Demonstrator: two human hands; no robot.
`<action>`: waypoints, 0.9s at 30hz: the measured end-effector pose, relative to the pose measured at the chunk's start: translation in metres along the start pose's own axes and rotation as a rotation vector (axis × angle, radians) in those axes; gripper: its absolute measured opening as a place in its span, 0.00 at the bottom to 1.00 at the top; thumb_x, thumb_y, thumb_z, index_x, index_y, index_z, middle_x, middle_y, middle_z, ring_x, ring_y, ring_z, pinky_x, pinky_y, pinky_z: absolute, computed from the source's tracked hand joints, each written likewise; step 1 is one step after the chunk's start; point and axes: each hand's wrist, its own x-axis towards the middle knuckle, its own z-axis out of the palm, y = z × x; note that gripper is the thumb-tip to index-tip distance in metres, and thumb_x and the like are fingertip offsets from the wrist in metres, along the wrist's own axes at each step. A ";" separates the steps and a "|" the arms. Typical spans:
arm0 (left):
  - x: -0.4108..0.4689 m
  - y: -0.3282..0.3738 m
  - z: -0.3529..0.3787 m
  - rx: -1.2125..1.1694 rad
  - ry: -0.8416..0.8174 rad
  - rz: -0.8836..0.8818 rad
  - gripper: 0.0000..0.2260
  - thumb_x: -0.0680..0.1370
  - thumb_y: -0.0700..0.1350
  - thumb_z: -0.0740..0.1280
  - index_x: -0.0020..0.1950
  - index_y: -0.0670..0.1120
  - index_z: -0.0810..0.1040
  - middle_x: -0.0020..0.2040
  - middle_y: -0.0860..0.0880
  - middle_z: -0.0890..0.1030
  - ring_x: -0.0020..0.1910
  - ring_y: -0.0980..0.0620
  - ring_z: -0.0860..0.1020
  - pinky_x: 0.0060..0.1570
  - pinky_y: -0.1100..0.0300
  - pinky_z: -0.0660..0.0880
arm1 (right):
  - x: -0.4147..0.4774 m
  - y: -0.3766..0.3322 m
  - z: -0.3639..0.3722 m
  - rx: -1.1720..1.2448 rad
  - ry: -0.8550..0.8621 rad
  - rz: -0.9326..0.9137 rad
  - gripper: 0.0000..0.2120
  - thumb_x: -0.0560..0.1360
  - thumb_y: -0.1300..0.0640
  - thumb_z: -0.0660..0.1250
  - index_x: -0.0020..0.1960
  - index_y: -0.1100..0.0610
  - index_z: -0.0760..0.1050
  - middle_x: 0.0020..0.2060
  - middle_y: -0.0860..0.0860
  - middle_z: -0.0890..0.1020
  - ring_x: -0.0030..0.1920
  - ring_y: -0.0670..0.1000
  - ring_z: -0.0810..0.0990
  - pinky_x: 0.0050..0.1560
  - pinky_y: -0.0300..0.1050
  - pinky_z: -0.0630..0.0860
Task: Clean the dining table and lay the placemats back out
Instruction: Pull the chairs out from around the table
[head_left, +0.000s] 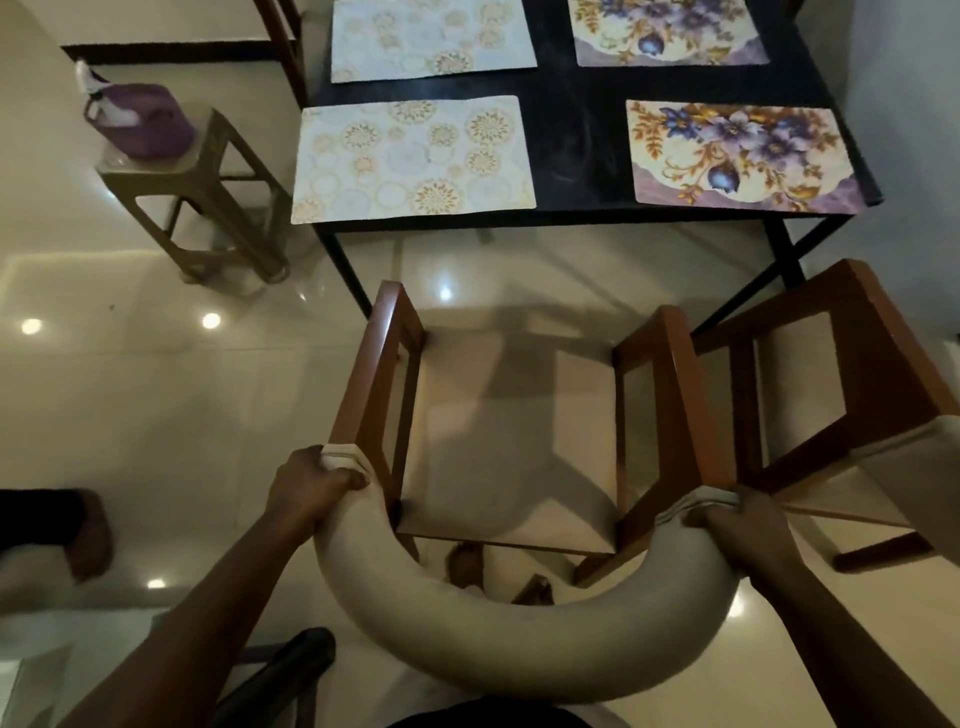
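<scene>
Left hand (317, 480) and right hand (737, 530) clench the brown wooden chair's cream padded backrest (519, 644); I reckon to steer it toward the black worktop (576, 135).

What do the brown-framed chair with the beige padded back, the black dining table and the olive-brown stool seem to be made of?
Brown-framed chair: likely varnished wood, smooth reddish sheen; beige padded back looks like matte fabric or leatherette. Black dining table: dark glossy top with faint smears, possibly glass or laminate, on thin metal-looking legs. Olive-brown stool: probably moulded plastic, rounded uniform edges.
</scene>
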 end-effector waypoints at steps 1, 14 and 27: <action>-0.003 -0.005 -0.002 -0.005 0.006 -0.011 0.24 0.71 0.48 0.80 0.65 0.44 0.82 0.58 0.42 0.85 0.55 0.41 0.83 0.60 0.41 0.81 | 0.002 -0.006 0.001 -0.005 -0.009 -0.017 0.09 0.71 0.55 0.78 0.49 0.55 0.82 0.45 0.53 0.84 0.47 0.54 0.83 0.42 0.48 0.77; -0.005 -0.038 -0.032 -0.059 0.068 -0.094 0.23 0.71 0.48 0.80 0.65 0.45 0.82 0.57 0.43 0.85 0.55 0.42 0.83 0.59 0.39 0.81 | 0.024 -0.058 0.031 -0.092 -0.092 0.004 0.16 0.72 0.50 0.78 0.54 0.55 0.77 0.50 0.55 0.81 0.50 0.58 0.79 0.37 0.45 0.76; 0.025 -0.025 -0.059 -0.050 0.119 -0.108 0.22 0.71 0.47 0.80 0.63 0.43 0.83 0.56 0.42 0.85 0.54 0.40 0.83 0.60 0.40 0.81 | 0.022 -0.103 0.053 -0.030 -0.102 0.069 0.15 0.79 0.53 0.74 0.56 0.53 0.68 0.49 0.57 0.74 0.54 0.61 0.77 0.61 0.62 0.79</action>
